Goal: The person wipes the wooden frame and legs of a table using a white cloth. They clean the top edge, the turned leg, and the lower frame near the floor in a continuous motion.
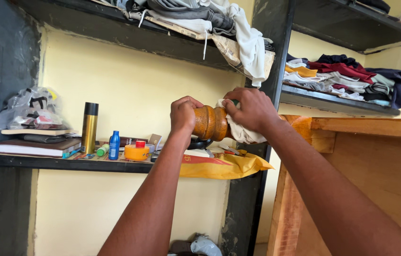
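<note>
a dark shelf unit (67, 164) fills the left and middle of the view against a yellow wall (129, 90), and to the right stands a bare wooden cabinet (376, 142) whose top edge sits just below the person's right forearm. the upper shelf (115, 26) carries a loose heap of clothes (200, 19) with a white sleeve hanging over the edge, and further right another shelf holds folded clothes (347, 78) in red, navy and yellow. on the middle shelf lie a stack of books (34, 147) under a crumpled plastic bag (32, 111), then a tall gold spray can (89, 127), a yellow bag (224, 166) drooping over the shelf edge, a roll of yellow tape (137, 152), a small blue bottle (114, 145) and a green-capped tube (101, 150). in front of all this, held in the air above the yellow bag, is a turned wooden piece (211, 123), lying sideways. the left hand (184, 115) has its grip clenched around one end, seemingly to steady it, while the right hand (252, 111) is closed on a white cloth (243, 132) pressed against the other end, so the cloth wraps the wood as if for wiping. both arms reach up and forward to keep the piece clear of the shelf.
</note>
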